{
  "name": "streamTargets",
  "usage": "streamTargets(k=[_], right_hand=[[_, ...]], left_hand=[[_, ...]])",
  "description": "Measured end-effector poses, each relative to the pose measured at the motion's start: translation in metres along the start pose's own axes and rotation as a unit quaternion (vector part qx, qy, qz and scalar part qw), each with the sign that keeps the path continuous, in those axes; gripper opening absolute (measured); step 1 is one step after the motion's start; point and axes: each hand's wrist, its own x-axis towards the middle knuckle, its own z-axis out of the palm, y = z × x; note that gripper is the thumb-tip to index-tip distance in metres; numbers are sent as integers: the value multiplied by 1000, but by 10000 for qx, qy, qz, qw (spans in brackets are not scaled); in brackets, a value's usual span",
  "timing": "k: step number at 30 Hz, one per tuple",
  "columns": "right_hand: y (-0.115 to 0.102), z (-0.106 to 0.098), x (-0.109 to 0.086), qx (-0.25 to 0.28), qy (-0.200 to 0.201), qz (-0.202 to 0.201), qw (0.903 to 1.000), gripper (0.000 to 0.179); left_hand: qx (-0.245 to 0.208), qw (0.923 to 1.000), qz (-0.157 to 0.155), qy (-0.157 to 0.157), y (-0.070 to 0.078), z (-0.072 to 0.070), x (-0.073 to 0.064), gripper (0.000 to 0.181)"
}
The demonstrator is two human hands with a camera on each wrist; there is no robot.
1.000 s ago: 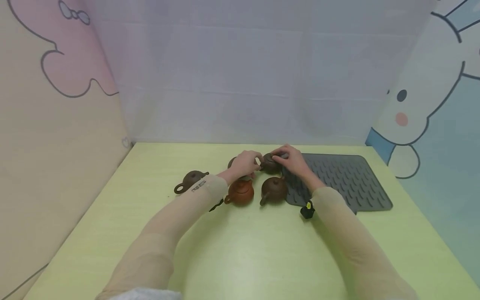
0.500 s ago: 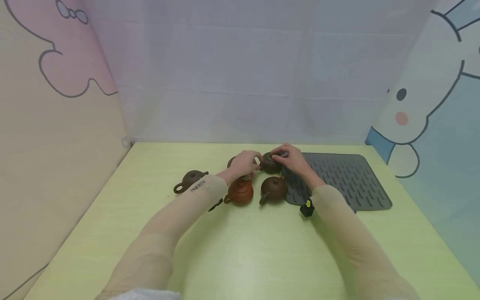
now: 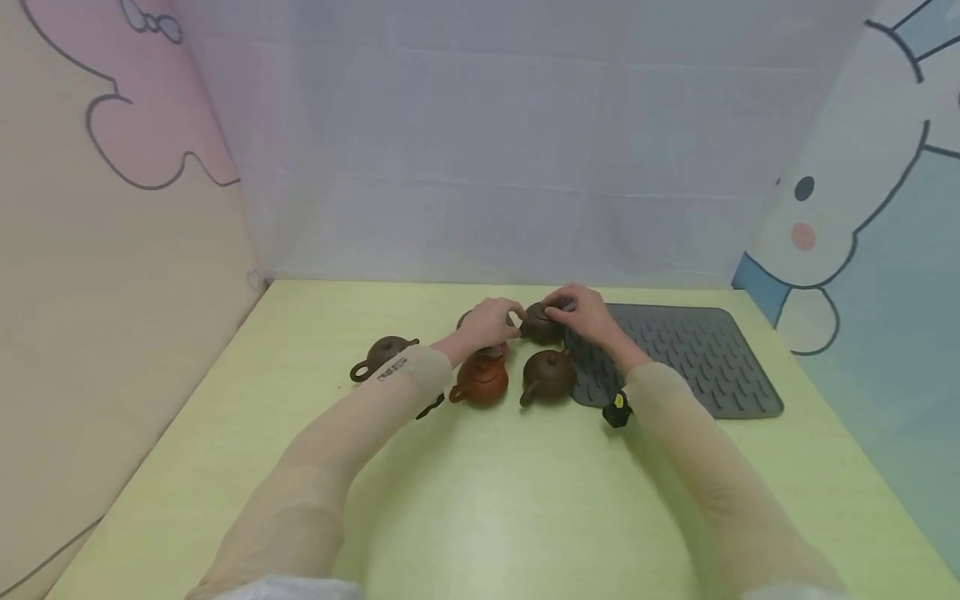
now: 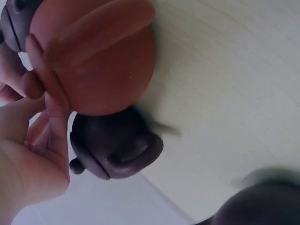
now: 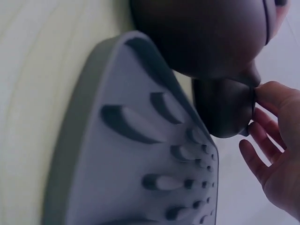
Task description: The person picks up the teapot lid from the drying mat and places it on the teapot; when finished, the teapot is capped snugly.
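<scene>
I see both hands on the far dark teapot (image 3: 542, 325), left hand (image 3: 491, 322) and right hand (image 3: 583, 317) each pinching it, all 5 pots off the grey mat (image 3: 690, 358).

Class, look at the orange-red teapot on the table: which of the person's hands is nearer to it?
Left. The left hand hovers just behind the orange-red teapot, its wrist passing over it. The right hand is farther right, at the dark teapot by the grey mat.
</scene>
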Motion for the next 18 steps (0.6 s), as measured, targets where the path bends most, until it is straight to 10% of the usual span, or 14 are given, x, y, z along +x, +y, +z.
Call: streamTargets(k=[11,18], right_hand=[[-16,-30,1,-679,-490,-222,9962,32],[-16,-59,-21,-1032,-252,-529,9929,38]], left_hand=[[843,9923,890,195,-10,-44,-42,33],[2262,9627,1404,483,-32,-87,-97,52]])
